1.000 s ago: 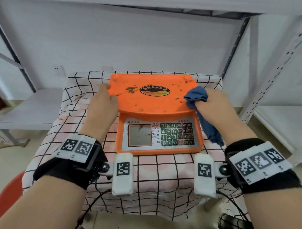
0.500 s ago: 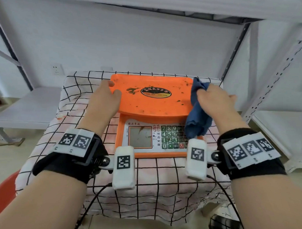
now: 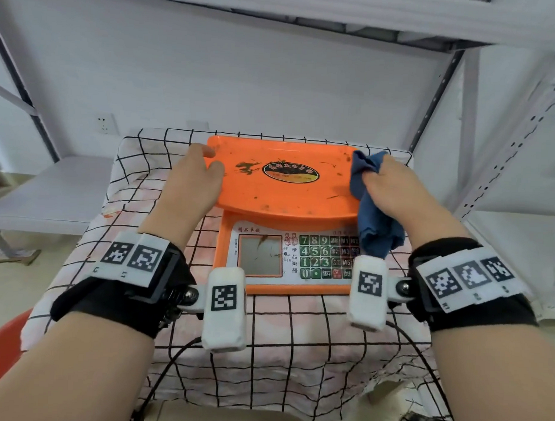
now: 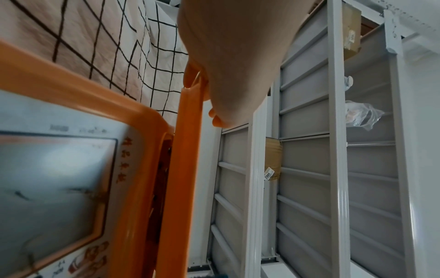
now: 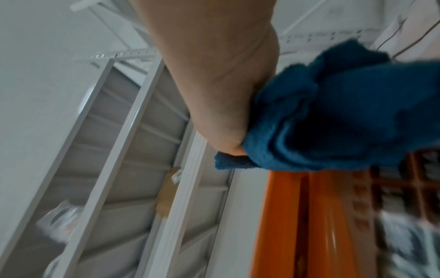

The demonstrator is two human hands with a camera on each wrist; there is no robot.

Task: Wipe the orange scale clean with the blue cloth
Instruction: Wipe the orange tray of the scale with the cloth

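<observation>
The orange scale (image 3: pixel 286 191) stands on a checked cloth, its tray marked with dark smears and specks; its keypad and display face me. My left hand (image 3: pixel 192 176) grips the tray's left edge, thumb on top; in the left wrist view the left hand (image 4: pixel 233 56) has its fingers curled round the rim of the scale (image 4: pixel 188 169). My right hand (image 3: pixel 396 192) clutches the bunched blue cloth (image 3: pixel 373 223) against the tray's far right corner, and a fold hangs down over the keypad's right side. In the right wrist view the cloth (image 5: pixel 345 112) sits in the right hand (image 5: pixel 214 75) above the scale's rim (image 5: pixel 285 216).
The checked tablecloth (image 3: pixel 297 337) drapes a small table. White metal shelving (image 3: pixel 507 155) rises at the right and overhead. A low grey shelf (image 3: pixel 50 196) lies to the left. A red stool (image 3: pixel 0 352) is at lower left. Black cables (image 3: pixel 170 364) hang at the front.
My right hand has carried the blue cloth from the tray's near right edge to its far right corner, and the cloth now hangs lower. The left hand has kept its hold.
</observation>
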